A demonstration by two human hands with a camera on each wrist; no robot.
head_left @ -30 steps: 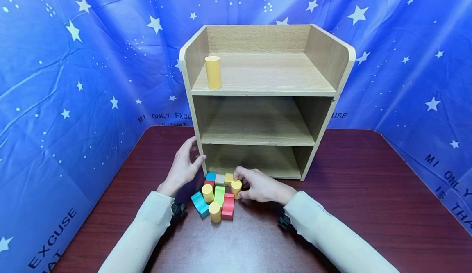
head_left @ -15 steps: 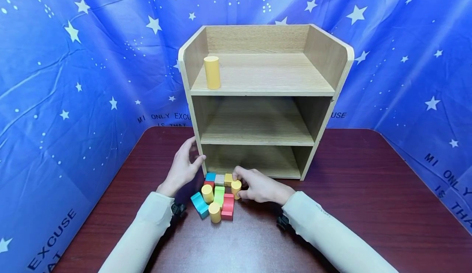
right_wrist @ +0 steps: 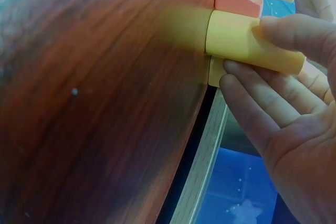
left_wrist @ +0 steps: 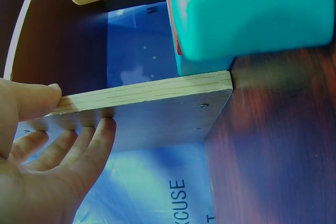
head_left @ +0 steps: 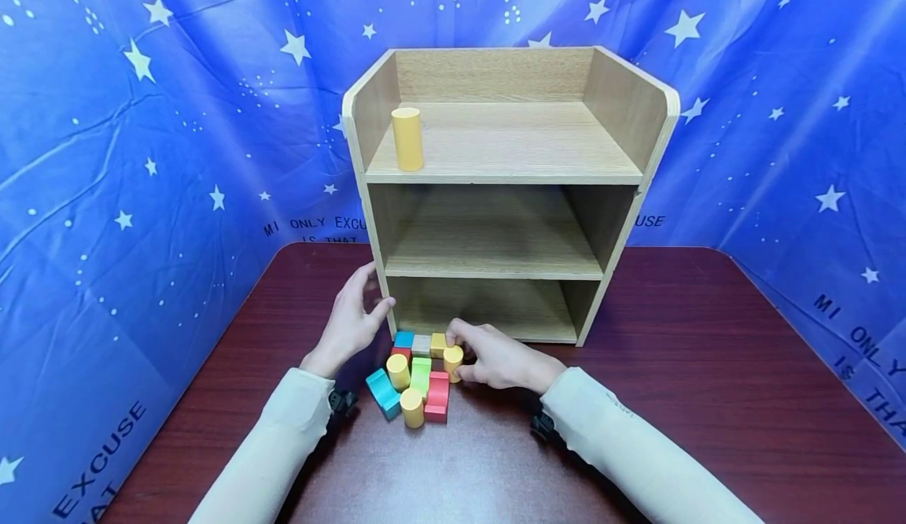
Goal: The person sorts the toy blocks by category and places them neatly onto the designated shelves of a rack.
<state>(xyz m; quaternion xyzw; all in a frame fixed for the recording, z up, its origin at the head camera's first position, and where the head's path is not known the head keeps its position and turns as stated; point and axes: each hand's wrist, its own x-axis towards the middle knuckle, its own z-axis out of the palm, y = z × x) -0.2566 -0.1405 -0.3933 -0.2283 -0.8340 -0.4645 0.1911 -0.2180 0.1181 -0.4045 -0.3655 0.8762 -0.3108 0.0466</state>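
My left hand holds the left side panel of a wooden shelf unit, thumb at its front edge and fingertips against the outer face. With thumb and fingers, my right hand grips an upright yellow cylinder block that stands on the table. Beside it are a red curved block, a green block and a small yellow block. Further left come two more yellow cylinders, a teal curved block, and blue, grey and red blocks.
Another yellow cylinder stands at the front left of the shelf unit's top board. The unit sits on a dark red wooden table. A blue curtain with white stars surrounds the table's back and sides.
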